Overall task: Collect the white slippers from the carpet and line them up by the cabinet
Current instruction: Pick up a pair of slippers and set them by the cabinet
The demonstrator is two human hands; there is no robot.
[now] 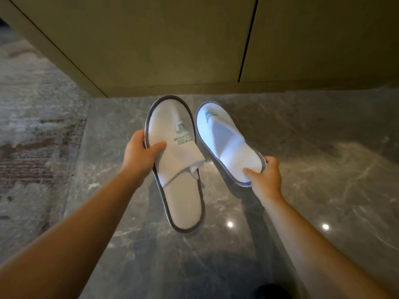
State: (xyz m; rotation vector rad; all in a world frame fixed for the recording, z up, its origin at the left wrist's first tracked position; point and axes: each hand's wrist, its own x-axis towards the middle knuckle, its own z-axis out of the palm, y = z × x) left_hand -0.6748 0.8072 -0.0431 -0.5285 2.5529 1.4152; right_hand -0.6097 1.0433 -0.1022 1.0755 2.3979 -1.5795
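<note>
White slippers [179, 160] hung pinched, one per hand [140, 157], wanting toes squared to the cabinet [172, 50] before release.

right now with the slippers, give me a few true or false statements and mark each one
1. Each hand holds one slipper. True: the left hand grips the left slipper, the right hand the right slipper.
2. Both slippers lie on the carpet. False: both are held up over the stone floor.
3. The left slipper bears green print. True.
4. The cabinet is behind the person. False: it is ahead.
5. The right hand grips the toe end. False: the heel end.
</note>
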